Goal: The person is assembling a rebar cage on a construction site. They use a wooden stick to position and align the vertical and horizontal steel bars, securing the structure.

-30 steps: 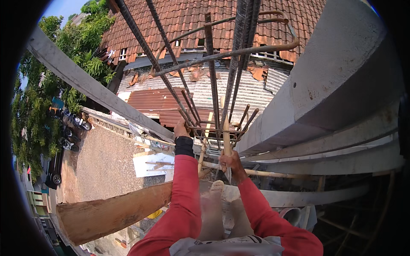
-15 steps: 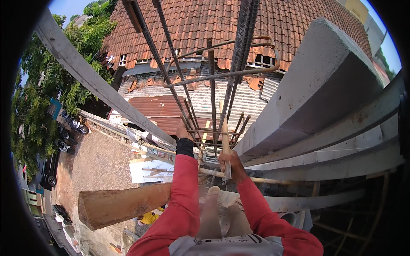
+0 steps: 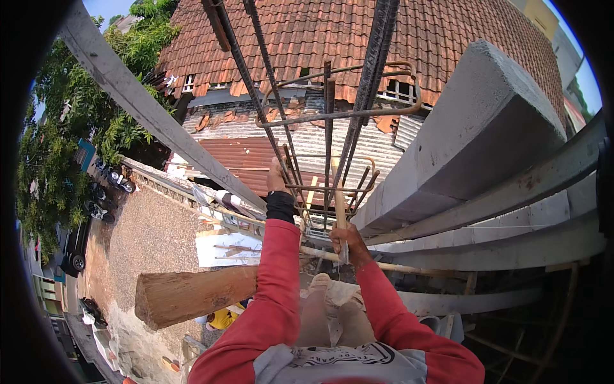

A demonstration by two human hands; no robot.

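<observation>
My left hand [image 3: 277, 176], with a black band at its wrist, is closed at the left side of a bent steel stirrup [image 3: 348, 190]. The stirrup lies around the upright ribbed rebars [image 3: 366, 86]; my fingers are partly hidden. Lower and to the right, my right hand [image 3: 347, 237] is wrapped around a long wooden stick [image 3: 339, 201]. The stick stands nearly upright beside the bars, its upper part within the stirrup's outline. Another, larger rusty stirrup [image 3: 339, 116] sits higher on the same bars.
A thick grey concrete beam [image 3: 460, 134] rises at the right. A narrow grey curved beam [image 3: 153, 112] crosses at the left. A wooden plank [image 3: 195, 296] juts out by my left arm. Far below are a gravel yard [image 3: 153, 237], tiled roof [image 3: 320, 38] and a person in yellow [image 3: 224, 318].
My left hand has moved up along the bars, and the lower stirrup sits higher with it. My right hand still grips the stick. The view has shifted slightly.
</observation>
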